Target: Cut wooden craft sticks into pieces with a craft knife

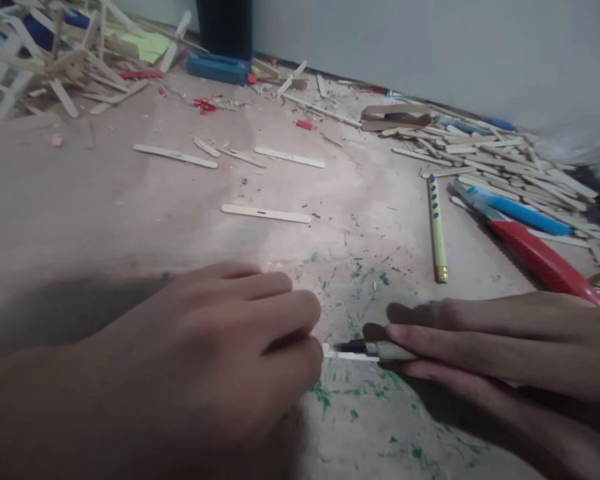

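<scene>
My left hand (pixel 220 340) is closed, its fingertips pinching a pale craft stick (pixel 353 357) down against the table. Only a short end of that stick shows, on the right of the fingers; the rest is hidden under the hand. My right hand (pixel 510 347) grips the light wooden handle of a small carving knife (pixel 393 351). The knife's dark metal tip points left and lies over or right beside the stick; whether it touches is unclear. Farther away, a craft stick with a small dark slot in its middle (pixel 265 214) lies flat.
A yellow-green pencil (pixel 437 230), a red utility knife (pixel 545 260) and a blue pen (pixel 520 211) lie on the right. Behind them spreads a heap of craft sticks (pixel 505 157). Another stick pile (pixel 75 60) fills the far left, near a blue-based dark object (pixel 217 67). Green scraps dot the wooden table (pixel 145 213).
</scene>
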Available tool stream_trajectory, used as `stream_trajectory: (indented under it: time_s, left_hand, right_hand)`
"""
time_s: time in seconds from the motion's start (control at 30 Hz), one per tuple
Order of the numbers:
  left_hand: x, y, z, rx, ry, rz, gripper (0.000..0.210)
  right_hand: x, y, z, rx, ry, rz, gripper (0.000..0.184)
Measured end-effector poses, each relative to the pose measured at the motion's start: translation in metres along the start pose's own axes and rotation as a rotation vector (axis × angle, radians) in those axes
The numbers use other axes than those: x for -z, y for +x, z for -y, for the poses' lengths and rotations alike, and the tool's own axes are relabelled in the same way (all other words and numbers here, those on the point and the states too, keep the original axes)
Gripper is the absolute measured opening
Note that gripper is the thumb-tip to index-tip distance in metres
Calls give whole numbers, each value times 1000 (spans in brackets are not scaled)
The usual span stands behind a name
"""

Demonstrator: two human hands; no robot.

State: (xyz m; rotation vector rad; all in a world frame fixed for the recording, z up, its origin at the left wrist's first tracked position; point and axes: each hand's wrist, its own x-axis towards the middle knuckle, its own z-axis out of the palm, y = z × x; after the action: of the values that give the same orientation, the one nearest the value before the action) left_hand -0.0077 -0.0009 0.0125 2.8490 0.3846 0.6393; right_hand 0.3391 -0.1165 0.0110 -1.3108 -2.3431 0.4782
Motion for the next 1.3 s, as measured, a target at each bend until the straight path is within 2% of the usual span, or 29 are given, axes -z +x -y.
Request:
stream_trajectory:
  time_s: [0.17, 0.27, 0.33, 0.53, 0.73, 0.9, 1.0, 1.2, 1.3]
  left_hand:
    - [10, 4, 2, -14, -29, 80, 31]
    - [11, 3, 2, -10, -51, 91, 33]
    - [11, 3, 3, -14, -55, 90, 35]
    - [12, 6, 5, -32, -105, 99, 40]
    - [11, 5, 4, -29, -106, 84, 41]
    - [8, 4, 7, -45, -97, 85, 43]
    - [8, 4, 8, -36, -92, 97, 42]
    - [11, 5, 8, -37, -95, 106, 41]
    - [12, 6, 9, -32, -115, 105, 42]
  right_hand:
    - [3, 8, 4, 24, 15, 36, 52]
    - [6, 11, 9, -14, 63, 24, 43]
    - [9, 11, 11, -29, 81, 7, 36]
    - [18, 11, 9, -76, 20, -100, 30]
    - [15, 14, 8, -5, 42, 6, 33]
    - [17, 11, 9, -24, 40, -55, 29]
    - [16, 13, 9, -8, 84, -25, 32]
    - [13, 22, 12, 8, 84, 6, 26]
    - [18, 22, 13, 2, 106, 29, 33]
